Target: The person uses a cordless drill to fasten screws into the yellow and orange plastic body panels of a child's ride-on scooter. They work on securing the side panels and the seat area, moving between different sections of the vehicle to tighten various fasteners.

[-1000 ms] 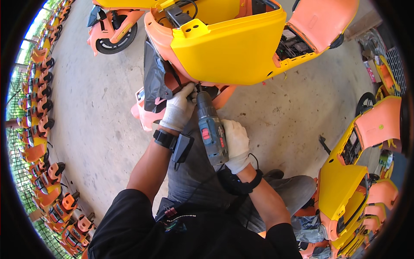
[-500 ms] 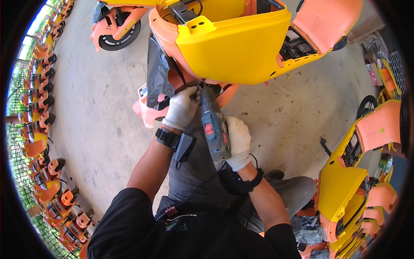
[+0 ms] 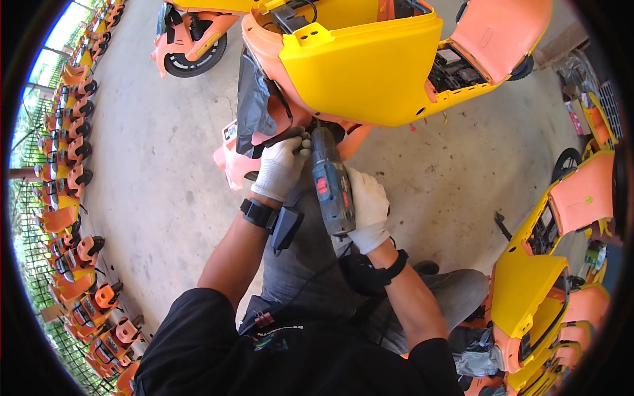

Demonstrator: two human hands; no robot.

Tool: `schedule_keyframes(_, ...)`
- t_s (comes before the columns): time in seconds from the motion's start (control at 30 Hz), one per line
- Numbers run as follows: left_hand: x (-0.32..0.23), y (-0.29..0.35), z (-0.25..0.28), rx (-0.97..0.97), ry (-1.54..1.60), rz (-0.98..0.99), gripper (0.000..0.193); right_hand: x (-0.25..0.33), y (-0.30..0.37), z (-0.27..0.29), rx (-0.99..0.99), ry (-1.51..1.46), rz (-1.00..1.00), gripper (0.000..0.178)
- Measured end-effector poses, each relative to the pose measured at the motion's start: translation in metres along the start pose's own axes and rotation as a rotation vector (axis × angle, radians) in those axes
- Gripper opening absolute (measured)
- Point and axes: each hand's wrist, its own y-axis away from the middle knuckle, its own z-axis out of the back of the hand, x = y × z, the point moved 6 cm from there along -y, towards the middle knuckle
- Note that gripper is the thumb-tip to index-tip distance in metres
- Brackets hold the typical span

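A blue-grey power drill [image 3: 335, 191] with red buttons is gripped in my white-gloved right hand [image 3: 370, 204]. Its nose points away from me, up against the underside of a scooter body. My left hand [image 3: 282, 164], also gloved, is closed beside the drill's tip at the same lower edge; what its fingers pinch, if anything, is hidden. Above both hands stands the scooter, with a yellow side panel [image 3: 360, 72] and a raised salmon seat [image 3: 505, 36]. Grey plastic film [image 3: 253, 109] hangs from its front, just beyond my left hand, over a salmon fender [image 3: 231, 168].
Another scooter's front wheel [image 3: 196, 59] shows at the far left. Rows of orange-and-yellow scooters [image 3: 72, 178] line the left side along a mesh fence. More yellow scooter bodies [image 3: 528, 284] are packed at the right. Concrete floor [image 3: 165, 158] lies between them.
The whole view has shifted slightly, so most of the scene sits a little further right. The drill stays at the scooter's lower edge, and both hands keep their hold.
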Motion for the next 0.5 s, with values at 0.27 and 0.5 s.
schedule_keyframes(0.27,-0.021,0.014,-0.013,0.124,0.608,0.135,0.021,-0.028,0.047,0.059,0.102,-0.641,-0.074,0.031)
schedule_keyframes(0.5,-0.048,0.034,-0.075,0.438,1.262,0.723,0.025,-0.055,0.089,0.086,0.164,-0.728,-0.298,0.03)
